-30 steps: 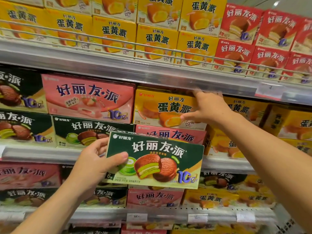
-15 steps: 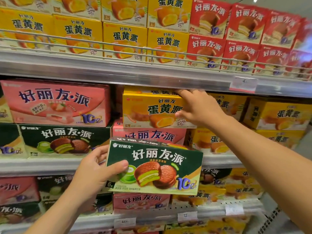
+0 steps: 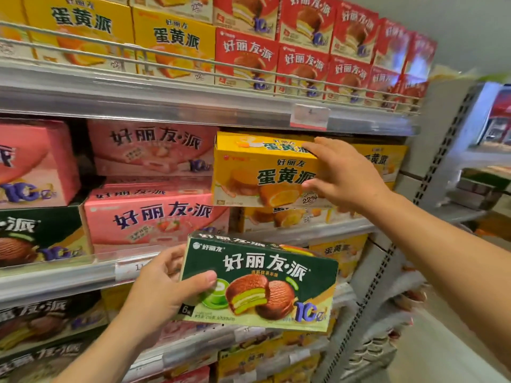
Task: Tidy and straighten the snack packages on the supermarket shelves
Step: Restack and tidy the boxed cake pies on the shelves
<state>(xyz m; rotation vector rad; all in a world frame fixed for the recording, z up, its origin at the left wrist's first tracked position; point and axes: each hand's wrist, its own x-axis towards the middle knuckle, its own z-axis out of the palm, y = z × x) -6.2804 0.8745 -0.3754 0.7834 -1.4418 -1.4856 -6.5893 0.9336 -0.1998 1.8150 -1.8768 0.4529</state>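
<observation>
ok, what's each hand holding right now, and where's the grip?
Left hand holds the green box by its left end, thumb on the front. Right hand grips the yellow box at its right end, fingers over the top, thumb on the front.

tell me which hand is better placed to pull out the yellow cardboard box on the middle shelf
Right. The right hand already grips the yellow cardboard box at its right end; the left hand holds a green cardboard box.

Green box (image 3: 260,283), matcha choco-pie print w/ white lettering, gripped at its left end by left hand (image 3: 163,291), thumb on front face, held upright, slightly tilted, in front of the shelves. Yellow box (image 3: 262,172), egg-yolk pie print, gripped at its right end by right hand (image 3: 343,175), fingers over top edge, thumb on front; sits atop another yellow box on middle shelf, front face out.
</observation>
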